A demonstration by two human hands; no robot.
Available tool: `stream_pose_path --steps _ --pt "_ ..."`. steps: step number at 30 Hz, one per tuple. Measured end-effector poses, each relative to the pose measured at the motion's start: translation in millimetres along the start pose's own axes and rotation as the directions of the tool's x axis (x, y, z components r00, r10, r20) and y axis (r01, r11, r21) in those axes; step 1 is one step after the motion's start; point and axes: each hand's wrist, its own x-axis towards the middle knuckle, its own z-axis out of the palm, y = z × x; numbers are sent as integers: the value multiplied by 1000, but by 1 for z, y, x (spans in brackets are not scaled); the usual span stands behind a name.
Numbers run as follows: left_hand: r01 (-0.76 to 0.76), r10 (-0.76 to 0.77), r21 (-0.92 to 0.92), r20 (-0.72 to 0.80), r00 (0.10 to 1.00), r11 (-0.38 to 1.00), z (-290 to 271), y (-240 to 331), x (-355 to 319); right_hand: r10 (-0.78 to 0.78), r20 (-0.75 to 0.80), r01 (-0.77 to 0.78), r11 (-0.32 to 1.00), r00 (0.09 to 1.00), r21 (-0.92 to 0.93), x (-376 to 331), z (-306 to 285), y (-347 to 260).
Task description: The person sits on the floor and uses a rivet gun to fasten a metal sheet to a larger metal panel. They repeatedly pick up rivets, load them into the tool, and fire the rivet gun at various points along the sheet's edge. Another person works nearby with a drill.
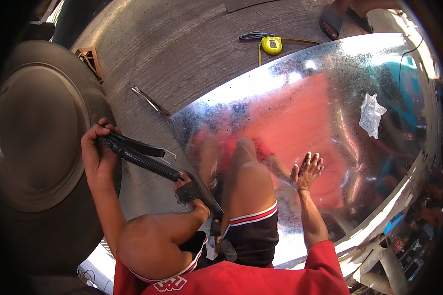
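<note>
Nearest the camera are the person's red shirt and dark shorts with red and white trim, the bare knees drawn up in a squat over the work. A sandalled foot (188, 191) rests on the near edge of a large shiny metal sheet (330, 98), which lies flat on the grey ground and mirrors the red shirt.

The right hand (307, 171) is laid flat on the sheet, palm down, its fingers (314, 160) spread wide and holding nothing; the bare metal runs on past the fingertips.

The left hand (97, 150) is curled tightly round the handles of a pair of tin snips (140, 157), fingers wrapped over the top handle and thumb below. The black ribbed handle runs from the fingers toward the foot and the sheet's edge; the blades seem to meet the sheet beside the foot, though the foot hides that spot and I cannot be sure. On the outer side of the knuckles stands a big dark round drum-like thing (34, 132).

Beyond the left fingers, a thin cut metal strip (150, 102) lies on the ground along the sheet's left edge. Well past the right fingertips, a crumpled clear plastic bag (370, 115) sits on the sheet. Farther still, off the sheet, a yellow tape measure (271, 45) lies on the ground with its tape drawn out, and another person's sandalled foot (332, 22) shows at the top edge.
</note>
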Motion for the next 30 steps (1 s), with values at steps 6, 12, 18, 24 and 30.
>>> stream_pose_path --steps 6,12,18,24,30 --pt "-252 219 173 190 957 952 36 113 -69 68 14 -68 996 998 -56 -4 -3 0" --pt "-455 369 212 348 862 865 58 167 -147 38 -89 -41 999 995 -26 -6 -5 1" --pt "-473 350 219 432 831 853 87 168 -144 93 8 -93 996 996 3 -8 -3 1" --pt "-441 269 361 437 858 822 142 132 -81 115 18 -115 993 993 -15 -4 -6 2" --pt "-465 -171 623 695 698 629 304 36 34 176 203 -178 984 963 -9 3 -20 0"
